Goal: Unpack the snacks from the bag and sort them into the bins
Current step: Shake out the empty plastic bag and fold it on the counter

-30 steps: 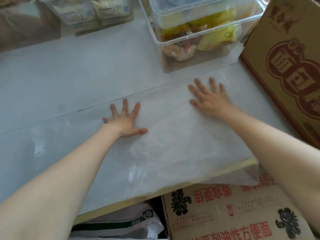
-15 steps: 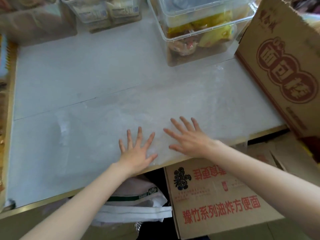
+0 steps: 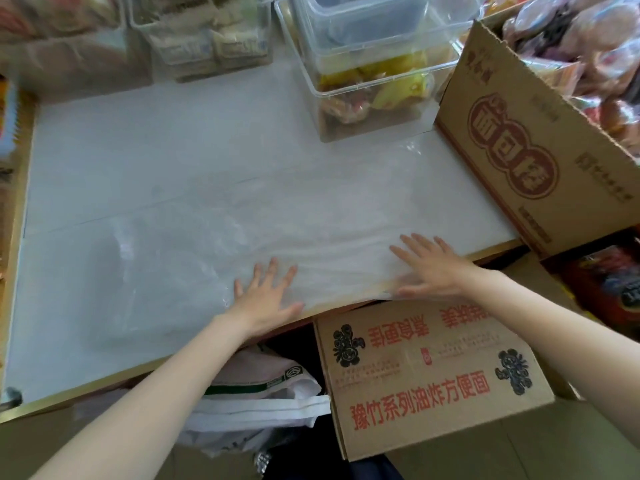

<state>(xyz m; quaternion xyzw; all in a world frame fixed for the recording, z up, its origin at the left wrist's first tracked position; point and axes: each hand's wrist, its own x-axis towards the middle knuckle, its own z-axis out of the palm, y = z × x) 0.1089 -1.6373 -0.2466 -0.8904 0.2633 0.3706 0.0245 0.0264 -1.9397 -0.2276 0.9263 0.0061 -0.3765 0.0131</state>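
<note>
Clear plastic, the emptied bag (image 3: 214, 244), is spread flat on the white table (image 3: 138, 150). The left hand (image 3: 266, 296) is pressed on it near the front edge, fingers straight and splayed. The right hand (image 3: 433, 268) is laid likewise at the bag's right end. Snacks, possibly wrapped cakes, are held in the clear bin (image 3: 374, 109) behind; a cardboard box (image 3: 519, 133) stands rightmost.

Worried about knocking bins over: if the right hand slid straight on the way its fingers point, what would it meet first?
Probably nothing soon: the right hand points up-left across the flat clear plastic bag and white table; far on, perhaps the clear bin of pale packets.
</note>
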